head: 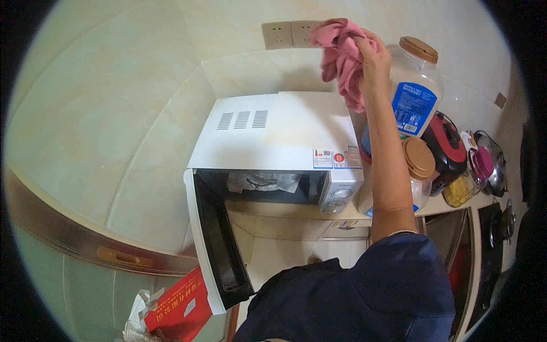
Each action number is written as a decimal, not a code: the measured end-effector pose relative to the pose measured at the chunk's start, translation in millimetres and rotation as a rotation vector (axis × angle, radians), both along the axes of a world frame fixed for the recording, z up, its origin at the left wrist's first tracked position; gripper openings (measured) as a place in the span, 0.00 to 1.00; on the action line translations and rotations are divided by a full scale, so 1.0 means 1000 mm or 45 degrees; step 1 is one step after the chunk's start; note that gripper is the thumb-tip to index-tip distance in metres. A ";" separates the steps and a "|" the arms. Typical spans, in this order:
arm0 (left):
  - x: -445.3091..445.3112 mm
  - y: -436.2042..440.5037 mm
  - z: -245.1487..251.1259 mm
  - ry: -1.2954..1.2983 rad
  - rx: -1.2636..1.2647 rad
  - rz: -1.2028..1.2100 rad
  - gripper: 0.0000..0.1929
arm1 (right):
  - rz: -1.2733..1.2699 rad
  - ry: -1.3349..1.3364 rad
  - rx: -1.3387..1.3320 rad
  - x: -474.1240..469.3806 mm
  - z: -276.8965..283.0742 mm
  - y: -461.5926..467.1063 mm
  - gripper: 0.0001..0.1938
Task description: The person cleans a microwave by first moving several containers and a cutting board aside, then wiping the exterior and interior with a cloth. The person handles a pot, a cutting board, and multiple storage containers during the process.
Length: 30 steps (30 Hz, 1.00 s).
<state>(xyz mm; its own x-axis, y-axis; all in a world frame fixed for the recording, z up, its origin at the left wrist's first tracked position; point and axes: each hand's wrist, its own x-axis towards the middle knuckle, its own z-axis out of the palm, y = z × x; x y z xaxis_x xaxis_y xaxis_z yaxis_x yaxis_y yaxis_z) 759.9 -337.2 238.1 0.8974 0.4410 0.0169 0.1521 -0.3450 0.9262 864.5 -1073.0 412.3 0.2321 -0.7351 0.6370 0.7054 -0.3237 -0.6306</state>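
Observation:
My right hand (378, 60) grips a crumpled pink cloth (344, 64), held up in front of the tiled wall near the sockets. Below and left of it stands a white microwave oven (305, 124), its door (222, 252) swung wide to the left. Inside the cavity I see something in clear plastic wrapping (265, 181), too unclear to name. Printed stickers (337, 158) lie along the front right of the oven's top. My left hand is out of view.
Right of the oven stand a large clear jar with a blue label (414, 102), a brown-lidded jar (419, 158) and a red-and-black appliance (446, 145). Wall sockets (278, 36) sit behind. A red bag (181, 305) is at lower left, below the door.

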 end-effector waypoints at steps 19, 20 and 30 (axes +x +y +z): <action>0.031 -0.041 0.022 -0.445 0.966 -0.312 0.14 | -1.116 1.513 -0.952 0.044 -0.173 -0.101 0.12; 0.028 -0.041 0.020 -0.366 0.868 -0.322 0.14 | -1.050 1.606 -0.818 0.036 -0.171 -0.107 0.12; 0.013 -0.052 0.013 0.113 -0.043 0.085 0.15 | -0.696 1.447 -1.337 0.016 -0.136 0.007 0.07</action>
